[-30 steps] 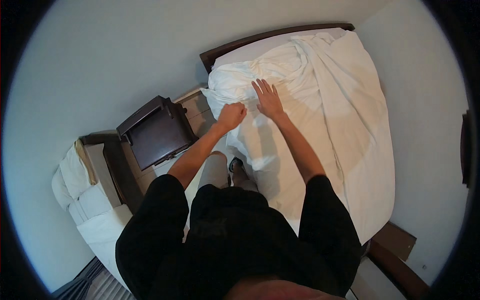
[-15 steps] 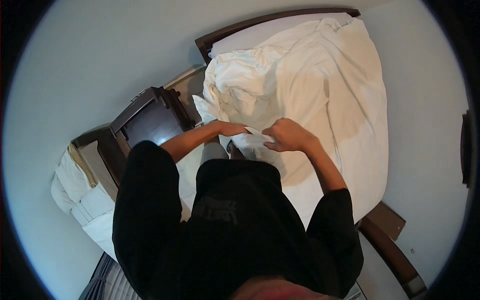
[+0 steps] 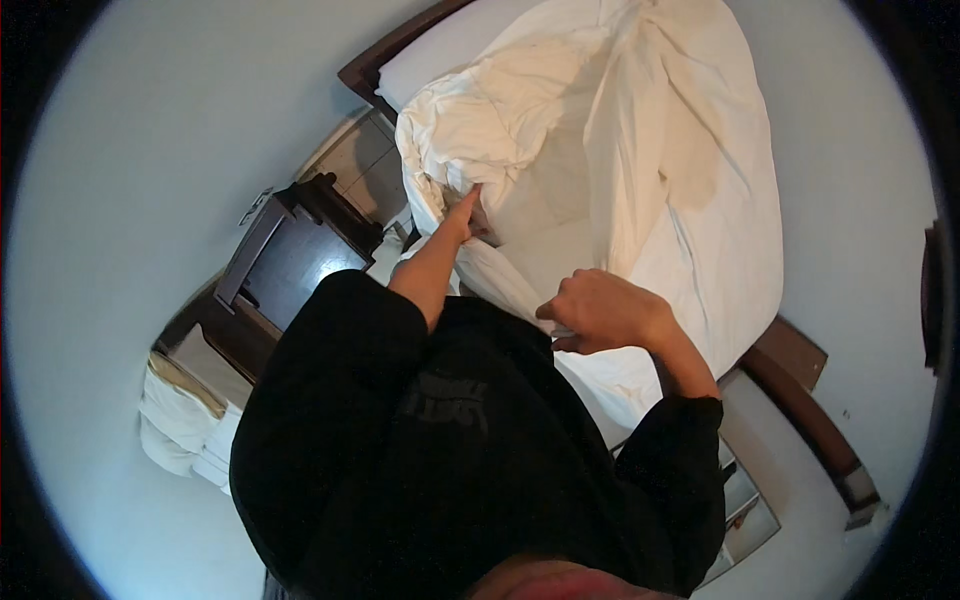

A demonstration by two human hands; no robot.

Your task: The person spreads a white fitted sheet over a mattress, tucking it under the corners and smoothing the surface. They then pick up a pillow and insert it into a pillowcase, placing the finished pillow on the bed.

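A white duvet cover (image 3: 690, 180) spreads over the bed, its near side lifted into a wide opening. My right hand (image 3: 605, 312) is closed on the cover's near edge, close to my body. Farther forward and to the left, my left hand (image 3: 468, 215) reaches into the opening with fingers stretched out, against the bunched white duvet (image 3: 470, 125); its fingertips are partly hidden by the folds. Between the hands the edge of the cloth runs in a slanting line.
A dark wooden headboard (image 3: 400, 45) and a pale pillow (image 3: 430, 65) lie at the far end. At left stands a dark nightstand (image 3: 300, 255), with a second bed with white bedding (image 3: 185, 420) beyond it. A curved brown wooden piece (image 3: 800, 400) is at right.
My left hand has moved forward, away from the edge, into the opening. My right hand has drawn the edge back toward me, widening the gap. My view has turned slightly.
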